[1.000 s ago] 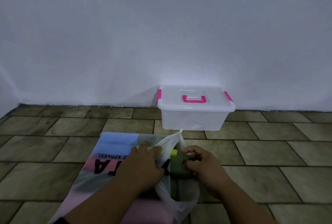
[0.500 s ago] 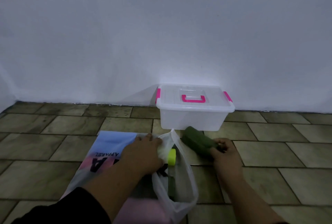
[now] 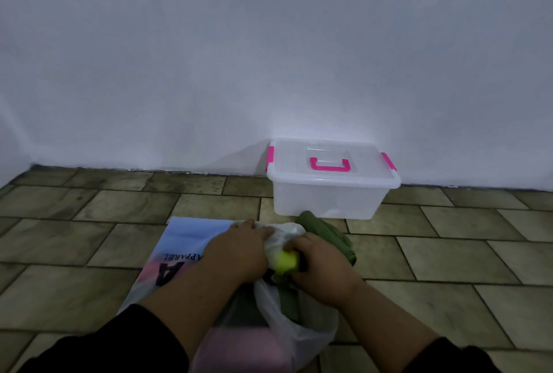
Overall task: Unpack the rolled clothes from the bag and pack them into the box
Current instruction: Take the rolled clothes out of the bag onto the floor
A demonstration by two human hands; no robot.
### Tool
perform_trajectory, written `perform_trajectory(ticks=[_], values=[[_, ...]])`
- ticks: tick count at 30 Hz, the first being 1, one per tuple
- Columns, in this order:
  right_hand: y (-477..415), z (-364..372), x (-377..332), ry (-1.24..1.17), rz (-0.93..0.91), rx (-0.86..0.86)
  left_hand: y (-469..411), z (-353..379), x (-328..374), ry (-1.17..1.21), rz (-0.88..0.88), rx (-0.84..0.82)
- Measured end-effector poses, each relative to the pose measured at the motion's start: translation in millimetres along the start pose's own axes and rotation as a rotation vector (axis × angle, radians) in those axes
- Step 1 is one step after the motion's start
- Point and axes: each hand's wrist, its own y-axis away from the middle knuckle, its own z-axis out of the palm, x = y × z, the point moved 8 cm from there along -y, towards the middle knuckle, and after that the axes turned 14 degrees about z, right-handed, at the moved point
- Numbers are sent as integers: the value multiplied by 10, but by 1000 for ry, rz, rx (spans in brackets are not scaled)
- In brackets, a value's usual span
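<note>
One head-worn camera looks forward and down at the tiled floor (image 3: 89, 253) near the wall (image 3: 269, 43).

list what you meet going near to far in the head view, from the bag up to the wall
plastic bag → yellow-green roll gripped by the right hand → dark green roll → clear box, lid on → white wall

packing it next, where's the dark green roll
The dark green roll lies on the floor, right of centre in the head view, just before the box, beside the right hand.
</note>
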Motion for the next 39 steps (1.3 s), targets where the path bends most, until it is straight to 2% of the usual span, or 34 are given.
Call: perform_trajectory(ticks=[7,12,14,17,19,20,22,25,27,29,30,31,33,34,36,39], values=[[-78,22,1,-17,69,-144,-3,-65,-29,36,12,26],[106,-473,443,-458,290,-99,5,-61,-88,16,33,58],[207,-732,750,-719,344,-56,-3,-48,-81,-23,63,75],[340,-969,1256,-1133,471,122,-16,-27,-90,-26,47,99],[387,-965,1485,-1274,553,295,-43,-36,-90,-30,31,121],[406,-923,1526,-1255,592,374,-65,-45,-81,-33,30,130],[426,-811,1532,-1003,666,493,-118,-74,-53,-25,37,150],[354,-645,1321,-524,663,419,-205,-86,-30,6,67,133],[296,-684,1124,-338,579,424,-251,-94,-44,28,80,104],[271,-821,748,-240,377,525,-287,-114,-41,52,87,80],[251,-834,481,-232,245,500,-300,-125,-35,68,88,74],[221,-758,210,-229,125,387,-308,-136,-30,85,88,72],[180,-374,-177,-109,-30,45,-311,-166,-31,115,95,80],[175,-206,-234,14,-69,-55,-304,-177,-43,133,101,81],[113,-159,-136,193,-25,-37,-270,-182,-69,153,117,68],[29,-249,43,181,54,51,-229,-133,-86,129,159,61]])
